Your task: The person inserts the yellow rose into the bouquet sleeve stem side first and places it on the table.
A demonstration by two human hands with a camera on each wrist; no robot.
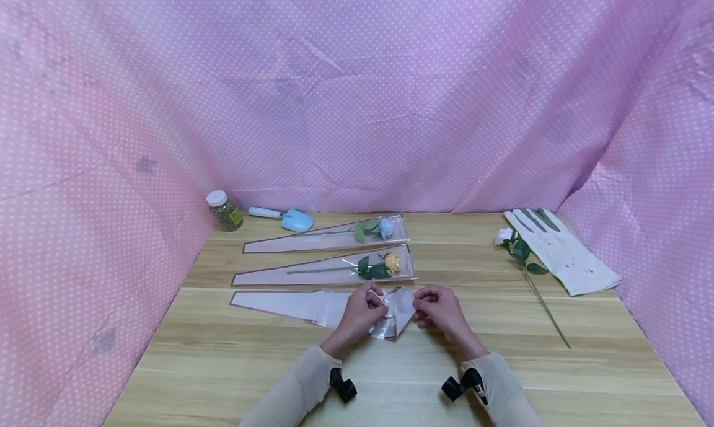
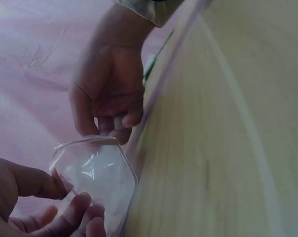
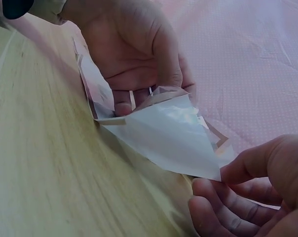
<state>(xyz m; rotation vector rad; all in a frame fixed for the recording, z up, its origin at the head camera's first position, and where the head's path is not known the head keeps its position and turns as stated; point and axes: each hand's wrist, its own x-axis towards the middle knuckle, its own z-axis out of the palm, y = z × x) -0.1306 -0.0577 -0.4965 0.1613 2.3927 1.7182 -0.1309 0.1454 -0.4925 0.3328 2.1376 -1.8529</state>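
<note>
A long tapered flower sleeve [image 1: 279, 302], pale with clear film at its wide end, lies nearest the person. At that wide end my left hand [image 1: 362, 311] pinches the film, which bulges open in the left wrist view between the fingers [image 2: 72, 212]. The right hand [image 1: 442, 309] grips the pointed corner of the white backing [image 3: 164, 136] between thumb and fingers, plainly seen in the right wrist view. Just beyond lie two more sleeves, one holding a yellow rose [image 1: 393, 263], the other a blue flower [image 1: 385, 228].
At the back left stand a white-capped jar [image 1: 227, 215] and a light-blue trowel [image 1: 297, 220]. To the right, a white rose [image 1: 521, 250] with a long stem lies against white gloves [image 1: 580, 263]. A pink dotted cloth [image 1: 357, 105] surrounds the wooden table [image 1: 195, 365].
</note>
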